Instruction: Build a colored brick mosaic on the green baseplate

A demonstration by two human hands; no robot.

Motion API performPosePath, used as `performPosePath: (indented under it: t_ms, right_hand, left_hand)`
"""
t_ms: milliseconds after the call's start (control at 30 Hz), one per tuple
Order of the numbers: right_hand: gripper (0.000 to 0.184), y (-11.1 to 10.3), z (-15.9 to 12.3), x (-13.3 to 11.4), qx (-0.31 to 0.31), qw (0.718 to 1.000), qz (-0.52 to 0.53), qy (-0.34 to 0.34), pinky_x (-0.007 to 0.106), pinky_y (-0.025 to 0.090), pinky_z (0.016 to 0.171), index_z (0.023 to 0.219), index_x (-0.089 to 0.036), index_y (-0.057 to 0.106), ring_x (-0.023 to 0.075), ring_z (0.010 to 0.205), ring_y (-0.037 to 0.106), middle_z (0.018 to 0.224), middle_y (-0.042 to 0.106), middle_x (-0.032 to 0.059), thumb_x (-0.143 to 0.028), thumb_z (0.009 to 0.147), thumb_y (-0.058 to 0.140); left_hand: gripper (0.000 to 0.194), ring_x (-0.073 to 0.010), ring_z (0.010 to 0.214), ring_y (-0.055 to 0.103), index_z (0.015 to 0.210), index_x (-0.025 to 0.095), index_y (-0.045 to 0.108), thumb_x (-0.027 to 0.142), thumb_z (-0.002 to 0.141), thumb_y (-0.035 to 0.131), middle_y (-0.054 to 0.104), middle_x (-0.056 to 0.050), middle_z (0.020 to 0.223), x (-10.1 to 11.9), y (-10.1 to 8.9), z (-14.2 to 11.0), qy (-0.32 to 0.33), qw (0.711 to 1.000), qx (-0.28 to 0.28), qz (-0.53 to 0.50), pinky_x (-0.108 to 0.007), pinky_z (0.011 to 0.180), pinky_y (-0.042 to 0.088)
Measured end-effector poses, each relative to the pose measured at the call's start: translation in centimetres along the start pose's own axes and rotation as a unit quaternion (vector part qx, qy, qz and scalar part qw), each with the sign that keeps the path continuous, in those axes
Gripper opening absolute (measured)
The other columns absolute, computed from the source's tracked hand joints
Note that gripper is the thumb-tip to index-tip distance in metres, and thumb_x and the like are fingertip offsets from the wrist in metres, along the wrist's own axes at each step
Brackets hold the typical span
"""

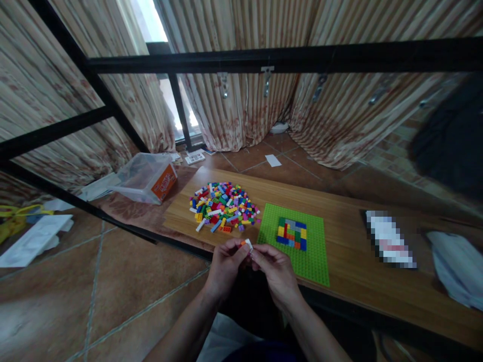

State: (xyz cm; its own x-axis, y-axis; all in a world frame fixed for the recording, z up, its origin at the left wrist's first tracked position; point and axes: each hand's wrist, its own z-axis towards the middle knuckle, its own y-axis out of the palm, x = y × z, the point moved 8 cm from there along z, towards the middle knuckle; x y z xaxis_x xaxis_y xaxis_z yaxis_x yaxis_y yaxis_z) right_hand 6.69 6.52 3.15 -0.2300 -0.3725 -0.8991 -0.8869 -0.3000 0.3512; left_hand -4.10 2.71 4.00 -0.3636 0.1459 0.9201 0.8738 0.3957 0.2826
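My left hand (226,259) and my right hand (274,264) meet above the front edge of the board, fingers pinched together. Between them they grip small toy bricks (248,243), a white part and an orange part showing; the fingers cover the rest. Just right of my hands lies a green baseplate (317,251). On it sits a flat, roughly square build of coloured bricks (292,234), with blue, yellow, red, green, grey and orange pieces. Beyond my left hand spreads a pile of loose mixed bricks (224,205).
A clear plastic box (141,176) with an orange label stands left of the wooden board (347,251). A blurred-out flat object (388,239) and a pale bag (458,266) lie to the right. A black metal bar (241,61) crosses in front of the curtains.
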Motion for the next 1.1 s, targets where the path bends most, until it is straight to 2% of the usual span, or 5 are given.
performPosePath:
  t_ms: [433,567,833,933,1100]
  right_hand:
    - [0.025,-0.3,-0.1,0.1,0.019,1.000,0.012,-0.002,0.024,0.043,0.056,0.084,-0.020,0.071,0.0101,0.058,0.054,0.069,0.065,-0.0002,-0.040,0.069,0.074]
    - [0.029,-0.6,0.1,-0.1,0.011,0.998,0.060,0.006,0.023,0.043,0.056,0.094,-0.023,0.071,0.0088,0.059,0.052,0.072,0.063,-0.0017,-0.039,0.070,0.074]
    - [0.036,2.9,5.2,-0.6,0.019,0.991,0.126,0.028,0.019,0.039,0.050,0.087,-0.019,0.071,0.0050,0.051,0.049,0.064,0.062,-0.0036,-0.039,0.058,0.080]
    - [0.038,3.9,6.8,-1.2,0.022,0.992,0.128,0.004,0.019,0.038,0.047,0.084,-0.017,0.070,0.0053,0.049,0.049,0.062,0.061,-0.0037,-0.041,0.056,0.080]
    - [0.039,2.6,6.8,-0.8,0.042,0.992,0.123,0.004,0.019,0.036,0.046,0.083,-0.016,0.071,0.0051,0.047,0.048,0.060,0.062,-0.0031,-0.042,0.055,0.080]
  left_hand:
    - [0.028,-0.0075,0.052,0.051,0.078,0.015,0.067,0.042,0.072,0.071,0.061,0.002,0.061,0.7,0.5,0.0,-0.001,0.999,-0.013,0.044,-0.017,0.048,0.036]
    - [0.026,-0.0075,0.053,0.051,0.078,0.017,0.068,0.041,0.069,0.073,0.059,0.003,0.061,1.9,-0.7,0.4,0.034,0.998,0.021,0.053,-0.017,0.049,0.039]
    - [0.029,-0.0090,0.052,0.050,0.072,0.015,0.065,0.043,0.069,0.068,0.058,0.003,0.058,4.6,-3.1,7.6,0.102,0.982,0.075,0.141,-0.019,0.050,0.038]
    - [0.026,-0.0106,0.055,0.051,0.070,0.015,0.066,0.040,0.074,0.059,0.059,0.002,0.059,6.3,-3.9,10.0,0.139,0.940,0.100,0.294,-0.021,0.053,0.038]
    - [0.024,-0.0149,0.065,0.058,0.076,0.017,0.071,0.033,0.077,0.053,0.065,0.000,0.066,7.8,-4.8,11.2,0.161,0.816,0.111,0.544,-0.023,0.060,0.038]
